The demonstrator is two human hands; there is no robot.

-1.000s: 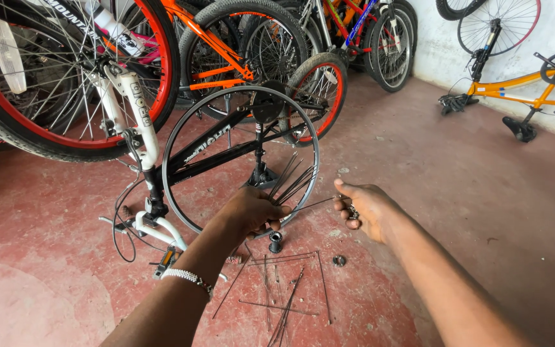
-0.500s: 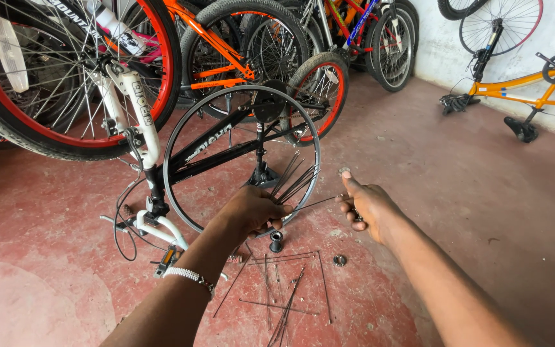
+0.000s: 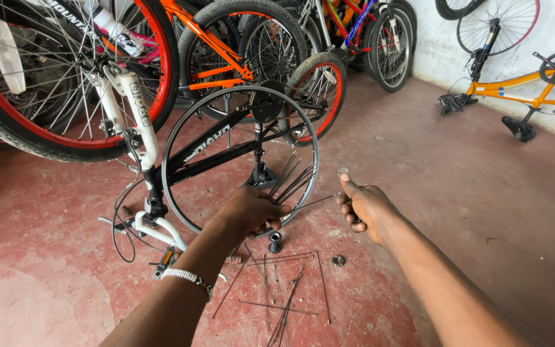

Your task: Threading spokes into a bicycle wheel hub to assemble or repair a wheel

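Observation:
A bare wheel rim [image 3: 173,138] stands upright on the red floor. My left hand [image 3: 248,213] grips it at the bottom, along with a bunch of thin metal spokes [image 3: 292,180] that fan up to the right. My right hand [image 3: 364,207] hovers just right of the rim with the fingers curled around the end of one long spoke [image 3: 313,203] and the thumb raised. Several loose spokes [image 3: 282,292] lie on the floor below my hands, next to a small metal hub part [image 3: 275,241] and a small ring [image 3: 338,260].
An upside-down black bike frame with a white fork [image 3: 137,115] lies behind the rim. Several bicycles [image 3: 226,58] lean at the back left. An orange bike frame [image 3: 515,87] rests upside down by the white wall at the right.
My right hand has shifted slightly to the right and down. The left hand and the rim have stayed in place.

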